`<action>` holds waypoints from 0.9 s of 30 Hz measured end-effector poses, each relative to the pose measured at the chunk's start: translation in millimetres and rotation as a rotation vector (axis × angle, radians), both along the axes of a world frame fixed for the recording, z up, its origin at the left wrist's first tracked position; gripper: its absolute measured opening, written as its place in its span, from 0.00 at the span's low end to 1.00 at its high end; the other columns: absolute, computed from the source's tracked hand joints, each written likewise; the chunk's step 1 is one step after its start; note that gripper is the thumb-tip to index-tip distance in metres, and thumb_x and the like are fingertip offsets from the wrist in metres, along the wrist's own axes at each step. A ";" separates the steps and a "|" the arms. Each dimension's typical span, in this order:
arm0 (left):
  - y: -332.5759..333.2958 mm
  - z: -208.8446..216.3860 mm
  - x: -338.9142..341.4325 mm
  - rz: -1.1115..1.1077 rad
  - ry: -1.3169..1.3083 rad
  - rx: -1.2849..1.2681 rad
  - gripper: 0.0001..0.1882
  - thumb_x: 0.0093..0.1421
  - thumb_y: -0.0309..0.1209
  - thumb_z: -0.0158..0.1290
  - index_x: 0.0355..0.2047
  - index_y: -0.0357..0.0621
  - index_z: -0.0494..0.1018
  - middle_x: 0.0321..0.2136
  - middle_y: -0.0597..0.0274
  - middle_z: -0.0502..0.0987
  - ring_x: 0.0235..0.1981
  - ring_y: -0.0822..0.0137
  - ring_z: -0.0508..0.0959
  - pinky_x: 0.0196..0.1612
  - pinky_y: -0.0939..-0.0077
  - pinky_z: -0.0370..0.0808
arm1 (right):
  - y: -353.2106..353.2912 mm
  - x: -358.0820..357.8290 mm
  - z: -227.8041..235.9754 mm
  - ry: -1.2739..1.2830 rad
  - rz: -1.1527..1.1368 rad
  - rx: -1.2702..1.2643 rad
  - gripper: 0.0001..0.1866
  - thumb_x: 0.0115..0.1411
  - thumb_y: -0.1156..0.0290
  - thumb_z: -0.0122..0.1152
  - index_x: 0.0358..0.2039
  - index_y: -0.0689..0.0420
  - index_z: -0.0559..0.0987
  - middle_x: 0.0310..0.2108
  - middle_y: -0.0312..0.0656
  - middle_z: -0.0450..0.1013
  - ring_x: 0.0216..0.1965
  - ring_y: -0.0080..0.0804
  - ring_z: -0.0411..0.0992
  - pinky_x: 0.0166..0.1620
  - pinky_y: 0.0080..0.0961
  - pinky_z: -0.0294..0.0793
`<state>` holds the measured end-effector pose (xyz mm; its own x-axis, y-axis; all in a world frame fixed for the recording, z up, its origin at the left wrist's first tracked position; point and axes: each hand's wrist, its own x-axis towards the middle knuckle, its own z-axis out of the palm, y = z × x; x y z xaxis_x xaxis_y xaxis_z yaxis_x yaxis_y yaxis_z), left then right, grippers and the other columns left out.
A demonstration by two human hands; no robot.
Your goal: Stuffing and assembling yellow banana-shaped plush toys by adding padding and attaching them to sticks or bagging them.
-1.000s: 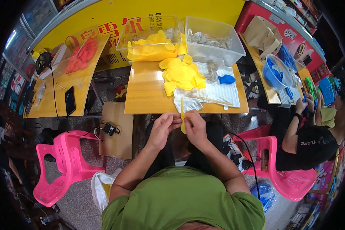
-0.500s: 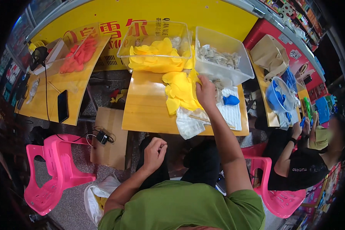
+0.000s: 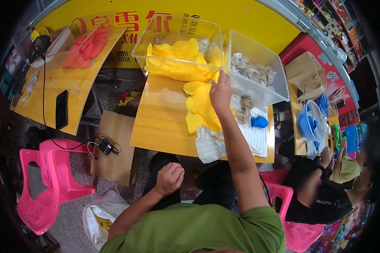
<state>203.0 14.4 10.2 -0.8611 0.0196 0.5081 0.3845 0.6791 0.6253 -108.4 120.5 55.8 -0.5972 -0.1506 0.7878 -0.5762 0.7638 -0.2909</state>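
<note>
Versus half a second ago, we see the right hand (image 3: 220, 93) reaching further out, from over the loose yellow pile (image 3: 200, 107) on the bench (image 3: 160, 122) up to the pile's 12 o'clock edge, right at the clear bin of yellow pieces (image 3: 179, 59). The left hand (image 3: 169, 177) stays low near the lap, same loose fist. The view has tilted a bit too.

Right grip: fingers curled down on the top of the yellow pile, touching it; we cannot tell whether a piece is actually pinched. Left grip: closed loosely, nothing visible in it.

The yellow pile lies directly under and at 6 o'clock of the right hand. The bin sits at 11 o'clock of it, a second clear bin with grey pieces (image 3: 255, 69) at 2 o'clock.
</note>
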 end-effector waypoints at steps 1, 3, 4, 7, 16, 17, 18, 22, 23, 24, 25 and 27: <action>-0.5 -0.9 -1.4 0.008 -0.004 0.006 0.05 0.46 0.22 0.55 0.25 0.39 0.70 0.26 0.58 0.71 0.27 0.58 0.73 0.31 0.70 0.72 | 2.5 4.1 1.9 0.055 -0.001 0.023 0.17 0.50 0.78 0.57 0.43 0.59 0.69 0.34 0.47 0.71 0.36 0.45 0.72 0.35 0.38 0.73; -0.9 -2.1 -1.7 0.011 0.011 0.029 0.05 0.46 0.22 0.55 0.24 0.39 0.70 0.25 0.58 0.71 0.26 0.58 0.73 0.30 0.70 0.72 | 10.9 21.1 12.5 -0.026 0.035 0.045 0.14 0.51 0.78 0.57 0.39 0.59 0.71 0.35 0.46 0.71 0.37 0.45 0.71 0.36 0.38 0.72; -0.5 -1.7 -2.2 0.016 0.010 0.036 0.05 0.46 0.22 0.55 0.24 0.39 0.70 0.25 0.58 0.71 0.26 0.58 0.73 0.30 0.70 0.72 | 16.4 28.8 16.3 -0.100 0.063 0.062 0.10 0.51 0.77 0.57 0.36 0.58 0.73 0.36 0.45 0.71 0.38 0.44 0.71 0.37 0.39 0.72; -2.3 -1.3 -2.9 0.023 -0.012 0.061 0.06 0.45 0.21 0.55 0.24 0.39 0.69 0.25 0.58 0.71 0.26 0.58 0.73 0.30 0.70 0.72 | 31.8 48.1 7.4 -0.279 0.021 0.128 0.06 0.51 0.73 0.59 0.30 0.57 0.75 0.36 0.44 0.71 0.38 0.44 0.70 0.36 0.39 0.71; 6.4 -5.7 -2.8 0.020 -0.006 0.041 0.05 0.47 0.22 0.55 0.24 0.39 0.69 0.26 0.58 0.70 0.27 0.58 0.73 0.31 0.69 0.72 | 24.0 33.2 -11.5 -0.410 -0.132 0.158 0.09 0.46 0.66 0.65 0.23 0.56 0.76 0.27 0.40 0.72 0.35 0.43 0.71 0.34 0.38 0.71; 6.0 -6.4 -2.4 0.010 -0.016 0.042 0.05 0.47 0.22 0.55 0.24 0.39 0.70 0.26 0.57 0.71 0.28 0.57 0.74 0.31 0.68 0.72 | 27.0 34.0 -10.6 -0.409 -0.124 0.155 0.09 0.46 0.66 0.65 0.23 0.56 0.76 0.27 0.40 0.72 0.35 0.43 0.71 0.34 0.38 0.71; 5.8 -6.7 -2.0 -0.003 -0.024 0.042 0.06 0.47 0.21 0.56 0.25 0.38 0.70 0.26 0.55 0.72 0.28 0.56 0.74 0.31 0.67 0.73 | 32.2 35.2 -9.1 -0.383 -0.083 0.045 0.08 0.45 0.67 0.65 0.23 0.56 0.76 0.26 0.41 0.72 0.34 0.43 0.70 0.34 0.37 0.70; 7.4 -4.1 1.1 -0.002 -0.003 0.025 0.04 0.47 0.22 0.54 0.24 0.39 0.69 0.25 0.57 0.70 0.27 0.57 0.72 0.31 0.69 0.71 | 52.0 49.2 7.0 -0.536 0.224 -0.435 0.04 0.50 0.75 0.63 0.22 0.58 0.75 0.23 0.36 0.72 0.25 0.29 0.70 0.27 0.26 0.68; 7.4 -3.0 2.9 0.004 -0.011 0.044 0.04 0.48 0.22 0.54 0.24 0.39 0.69 0.25 0.57 0.70 0.27 0.56 0.73 0.31 0.68 0.71 | 56.6 57.2 14.7 -0.744 0.423 -0.708 0.05 0.52 0.76 0.62 0.21 0.58 0.75 0.23 0.33 0.73 0.22 0.23 0.69 0.24 0.21 0.67; 8.5 -1.9 3.1 0.007 -0.016 0.067 0.04 0.48 0.22 0.54 0.24 0.39 0.69 0.25 0.57 0.70 0.27 0.56 0.73 0.30 0.67 0.71 | 59.0 72.1 30.1 -0.753 0.528 -0.779 0.05 0.56 0.77 0.58 0.23 0.60 0.76 0.23 0.32 0.73 0.21 0.15 0.68 0.23 0.14 0.66; 9.6 -2.2 4.4 0.006 -0.014 0.070 0.04 0.48 0.22 0.54 0.24 0.39 0.69 0.25 0.57 0.70 0.27 0.56 0.73 0.30 0.67 0.71 | 61.3 85.5 39.4 -0.750 0.527 -0.776 0.05 0.56 0.77 0.58 0.23 0.60 0.76 0.23 0.32 0.73 0.21 0.15 0.68 0.23 0.14 0.66; 11.8 -3.6 7.0 0.007 -0.085 0.210 0.04 0.49 0.23 0.54 0.24 0.39 0.70 0.25 0.57 0.71 0.28 0.55 0.74 0.30 0.67 0.71 | 69.6 110.9 49.5 -0.895 0.648 -0.984 0.02 0.55 0.77 0.59 0.27 0.60 0.76 0.23 0.33 0.73 0.21 0.16 0.68 0.25 0.14 0.68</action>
<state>210.0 26.2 6.7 -0.9006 -0.0850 0.4262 0.3202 0.5333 0.7830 2.5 190.1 105.3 -0.9669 -0.2107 0.1437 -0.0859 -0.2614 -0.9614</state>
